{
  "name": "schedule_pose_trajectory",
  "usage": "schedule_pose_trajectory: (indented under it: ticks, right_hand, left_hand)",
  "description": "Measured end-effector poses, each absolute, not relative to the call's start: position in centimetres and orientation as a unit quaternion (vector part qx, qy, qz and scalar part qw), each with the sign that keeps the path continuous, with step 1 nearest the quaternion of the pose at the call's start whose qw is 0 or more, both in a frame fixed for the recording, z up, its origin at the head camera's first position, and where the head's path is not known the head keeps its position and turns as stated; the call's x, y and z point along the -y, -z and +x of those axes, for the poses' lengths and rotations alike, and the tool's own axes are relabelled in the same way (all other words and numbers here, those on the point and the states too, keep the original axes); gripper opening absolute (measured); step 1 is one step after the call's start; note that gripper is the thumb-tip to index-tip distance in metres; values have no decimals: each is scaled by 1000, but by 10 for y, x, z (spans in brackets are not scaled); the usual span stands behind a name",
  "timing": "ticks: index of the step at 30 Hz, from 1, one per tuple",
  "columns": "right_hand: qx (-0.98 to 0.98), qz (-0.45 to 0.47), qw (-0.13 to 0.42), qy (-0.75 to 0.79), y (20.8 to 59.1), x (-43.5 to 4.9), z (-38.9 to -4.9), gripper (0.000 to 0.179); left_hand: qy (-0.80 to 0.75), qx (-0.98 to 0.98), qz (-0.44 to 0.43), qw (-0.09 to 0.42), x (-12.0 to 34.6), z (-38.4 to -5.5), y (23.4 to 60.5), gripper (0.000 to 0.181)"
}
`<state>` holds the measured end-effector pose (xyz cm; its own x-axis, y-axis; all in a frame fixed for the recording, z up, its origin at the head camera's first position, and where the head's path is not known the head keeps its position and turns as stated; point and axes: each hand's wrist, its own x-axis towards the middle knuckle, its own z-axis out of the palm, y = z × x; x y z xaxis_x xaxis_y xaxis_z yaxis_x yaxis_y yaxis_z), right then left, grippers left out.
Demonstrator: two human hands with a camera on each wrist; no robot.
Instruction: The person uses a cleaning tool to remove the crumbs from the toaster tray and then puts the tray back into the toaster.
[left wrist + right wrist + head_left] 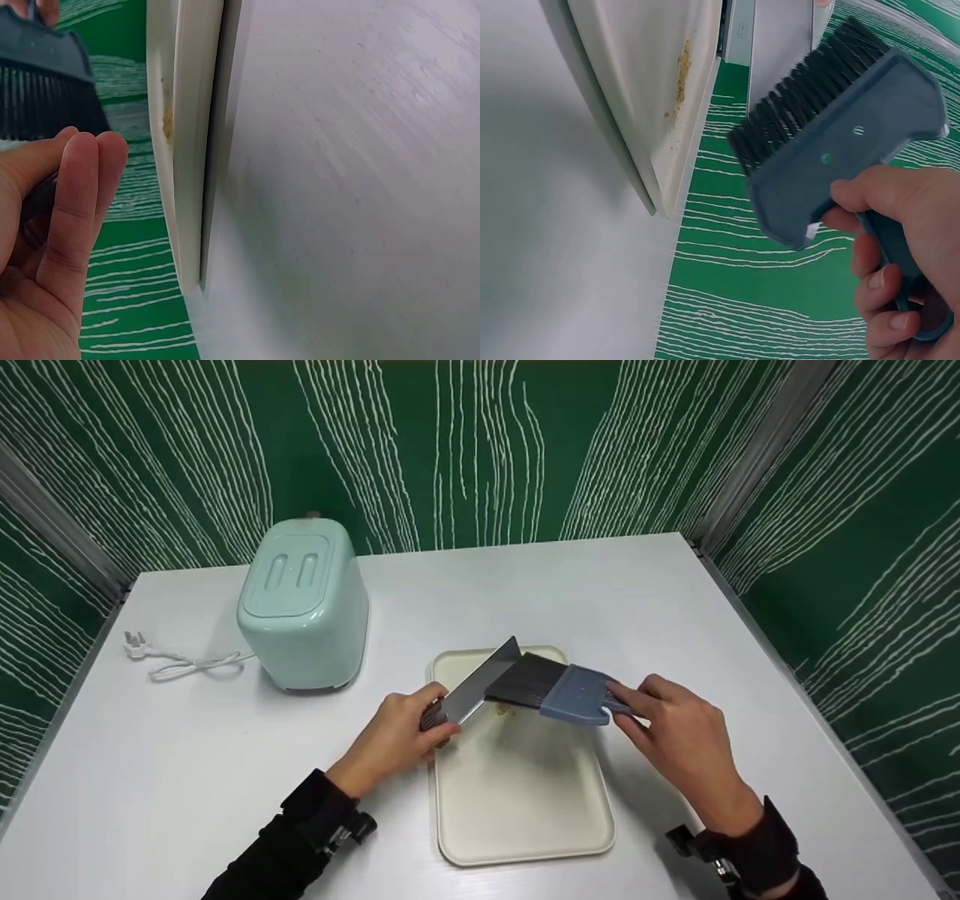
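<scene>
My left hand [401, 727] grips the dark handle of a bench scraper [480, 684], its flat metal blade tilted up over the tray. In my right hand [679, 727] is a blue hand brush [576, 694], held by its handle, with black bristles pointing left. The bristle ends overlap the blade's edge in the head view. Below both tools lies a cream tray [525, 810]. Yellowish-brown crumbs [682, 71] lie in a small patch on the tray, and the right wrist view shows them most plainly. My left palm hides most of the scraper in the left wrist view.
A mint-green toaster [304, 607] stands at the back left of the white table [187, 765]. Its white cord and plug [196, 661] lie to its left. Green walls [487, 457] with white streaked lines enclose the back and sides.
</scene>
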<state>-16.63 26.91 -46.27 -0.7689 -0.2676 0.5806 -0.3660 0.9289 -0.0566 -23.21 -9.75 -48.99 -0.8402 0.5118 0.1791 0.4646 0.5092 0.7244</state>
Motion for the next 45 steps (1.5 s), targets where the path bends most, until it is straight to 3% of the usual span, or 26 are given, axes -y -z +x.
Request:
schedule_pose_trajectory:
  ticks: [6,18,32,45]
  right_hand:
    - [936,164,299,-82,465,-269,-170,47]
    - [953,161,242,-79,465,-266,-165,36]
    - [937,161,295,-96,462,-266,-166,46]
    - [953,150,250,-86,465,-265,-167,37]
  left_hand:
    - [-401,-870,286,17,97,-232,490,25]
    - [-395,-871,291,14,97,-230,490,26]
    - [-398,-869,295,2,97,-230,492,25]
    - [-405,-865,297,11,99,-231,490,25]
